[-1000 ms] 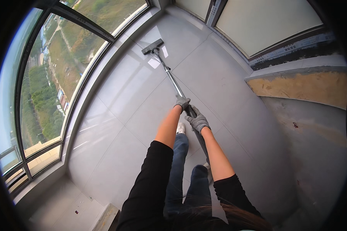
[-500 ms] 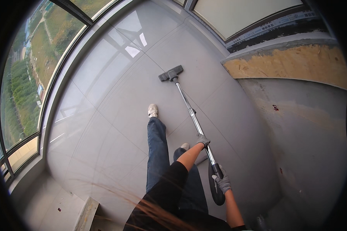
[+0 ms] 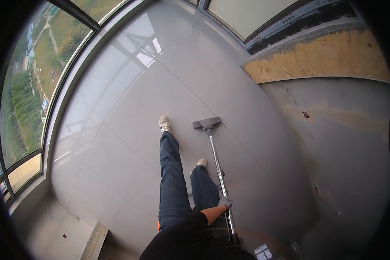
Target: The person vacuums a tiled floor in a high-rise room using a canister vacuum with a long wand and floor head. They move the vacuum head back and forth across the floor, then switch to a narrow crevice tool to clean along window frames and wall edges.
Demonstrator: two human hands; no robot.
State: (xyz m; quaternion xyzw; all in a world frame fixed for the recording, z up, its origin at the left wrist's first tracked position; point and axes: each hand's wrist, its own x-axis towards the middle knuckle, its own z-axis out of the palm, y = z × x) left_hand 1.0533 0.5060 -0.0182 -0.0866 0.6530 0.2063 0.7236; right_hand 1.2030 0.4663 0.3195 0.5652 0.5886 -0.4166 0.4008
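A vacuum cleaner's chrome tube (image 3: 216, 158) slants across the floor in front of me, its dark grey floor head (image 3: 207, 123) resting on the tiles. In a grey glove, my left hand (image 3: 225, 202) is closed round the lower part of the tube, close to my right leg. Below it the black grip end (image 3: 235, 239) shows only in part and passes beside my dark top. My right hand is out of sight.
Large glossy grey tiles (image 3: 130, 108) cover the floor. My left shoe (image 3: 164, 124) stands ahead of the right shoe (image 3: 202, 162). Curved by the lens, a window (image 3: 39, 82) runs along the left. On the right rises a bare grey wall (image 3: 333, 125) with a yellowish ledge face (image 3: 320, 56).
The floor head has been drawn back toward me and slightly right. My left hand has come nearer my body with the tube, while my right hand and the handle's loop have left the picture.
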